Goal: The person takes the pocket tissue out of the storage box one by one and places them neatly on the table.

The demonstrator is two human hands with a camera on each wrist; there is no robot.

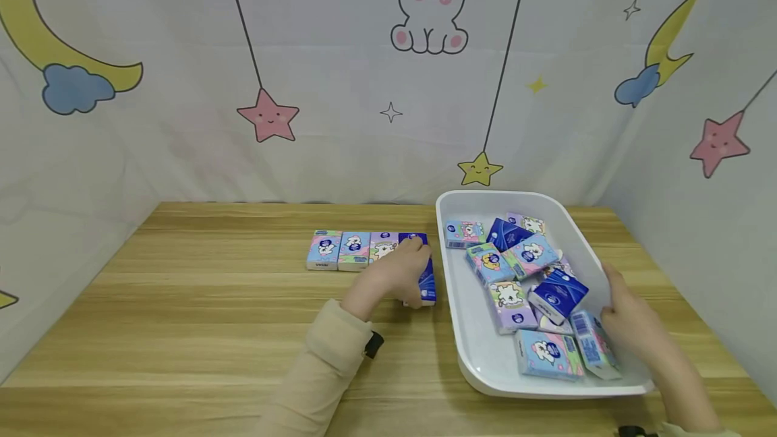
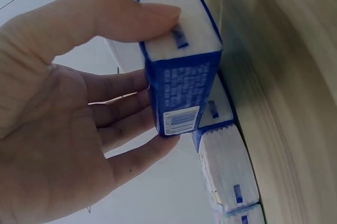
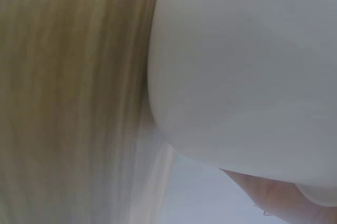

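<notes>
Your left hand point(image 1: 396, 272) is pinching a blue tissue pack point(image 2: 181, 84), its thumb pressing on the white side while the other fingers are bracing the opposite side, slightly spread. Just beyond those fingers, another blue pack point(image 1: 414, 237) is ending a row of packs point(image 1: 354, 251) that is running away to their left; whether the two blue packs are touching, you cannot tell. To the right of the fingers, the white basin point(image 1: 564, 394) is standing close, its long edge leaving only a narrow strip for sideways movement. More room is opening leftward and toward you, where the wooden tabletop point(image 1: 200, 315) is stretching wide; its far edge is running beyond the row, against the curtain point(image 1: 340, 167). Your right hand point(image 1: 634, 322) is gripping the basin's right rim, its fingers partly hidden; inward from them, mixed packs point(image 1: 510, 305) are lying heaped.
</notes>
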